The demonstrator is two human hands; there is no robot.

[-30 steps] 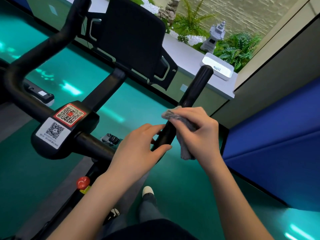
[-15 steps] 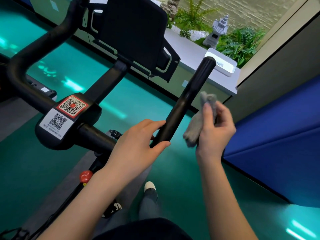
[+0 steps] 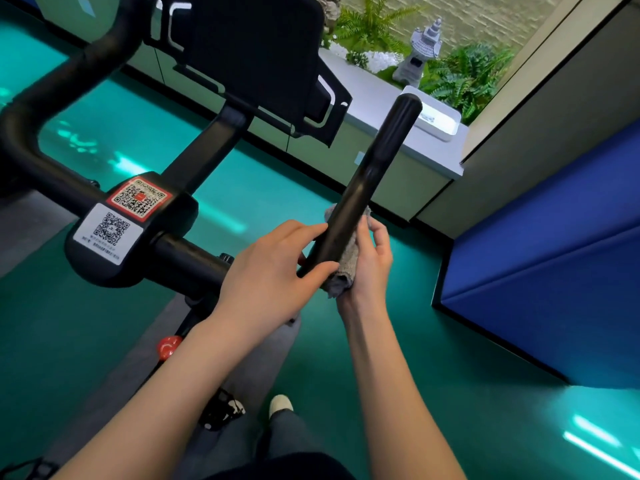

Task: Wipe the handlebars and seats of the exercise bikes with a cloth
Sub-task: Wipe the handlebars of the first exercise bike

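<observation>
The step in hand appears to be wiping the right handlebar horn [image 3: 375, 168] of the exercise bike. The right hand [image 3: 372, 268] cups a grey cloth [image 3: 343, 275] against the horn's right and under side, fingers curled round the fabric. It sits low on the horn, near the bend where it meets the crossbar [image 3: 187, 259]. The left hand [image 3: 270, 271] grips the same horn from the other side, fingers over the top and thumb beneath, beside the cloth's lower fold.

To do this well, the cloth likely needs to wrap further round the tube, since the glossy top face lies bare. A firm draw from the bend up to the rounded free end, with a twist over the end cap, would then cover the whole grip. The left hand steadies the bar but hides a patch that will need its own pass.

Most of the horn runs up and away from both hands, its free end pointing toward a white tray [image 3: 437, 123]. The central clamp block [image 3: 104, 258] with QR stickers and the left horn [image 3: 69, 81] lie well apart from the cloth. No seat is in view.
</observation>
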